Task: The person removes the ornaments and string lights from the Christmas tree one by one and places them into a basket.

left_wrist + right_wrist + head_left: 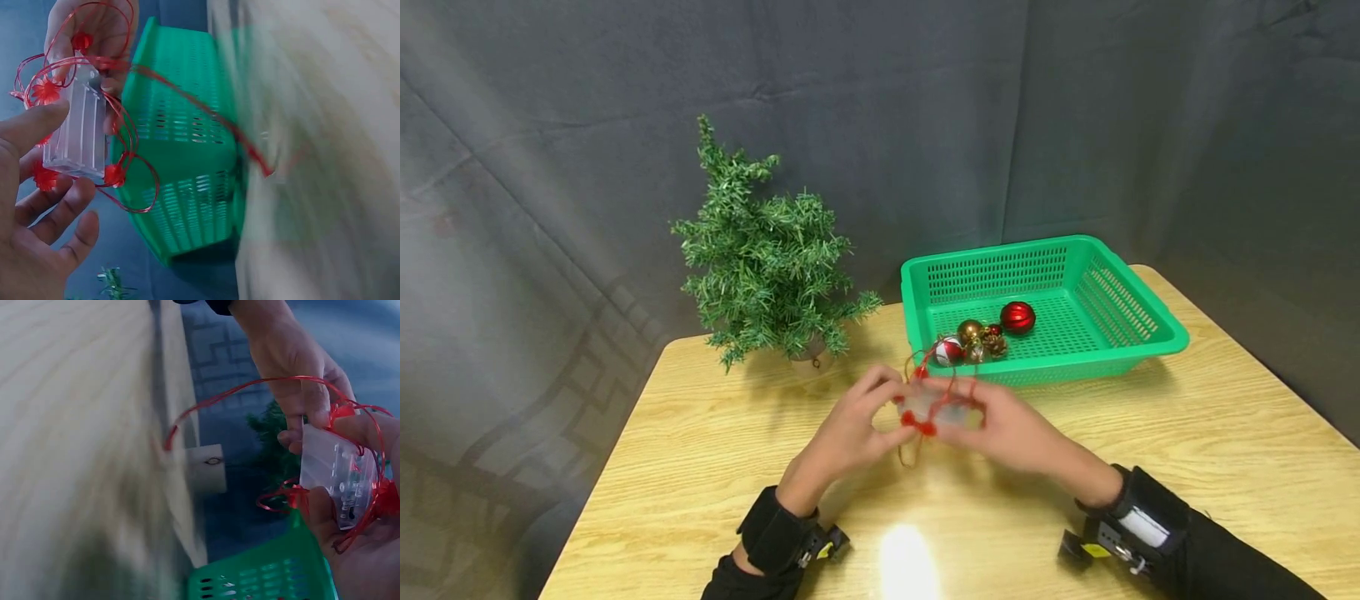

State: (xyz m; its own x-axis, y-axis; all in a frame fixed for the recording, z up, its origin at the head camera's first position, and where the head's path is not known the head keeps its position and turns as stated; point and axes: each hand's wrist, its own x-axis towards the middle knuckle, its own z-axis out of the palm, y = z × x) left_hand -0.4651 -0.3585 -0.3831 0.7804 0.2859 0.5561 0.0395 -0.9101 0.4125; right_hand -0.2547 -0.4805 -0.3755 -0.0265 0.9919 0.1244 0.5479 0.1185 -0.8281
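Observation:
Both hands hold a clear plastic battery box (78, 131) in front of the basket, above the table. Thin red wire (187, 97) of a light string loops around the box and fingers, and one loop hangs below. Red flower-like pieces (46, 91) sit along the wire. My left hand (846, 425) pinches one end of the box between thumb and fingers. The right hand (1018, 429) grips the other end, its thumb against the box (340, 472) in the right wrist view. Motion blurs the box in the head view.
A green plastic basket (1150, 343) stands at the back right. It holds a red bauble (1017, 317), a gold bauble (970, 331), a red-and-white bauble (949, 351) and a pinecone (996, 346). A small artificial tree (767, 258) stands at the back left of the wooden table (700, 467).

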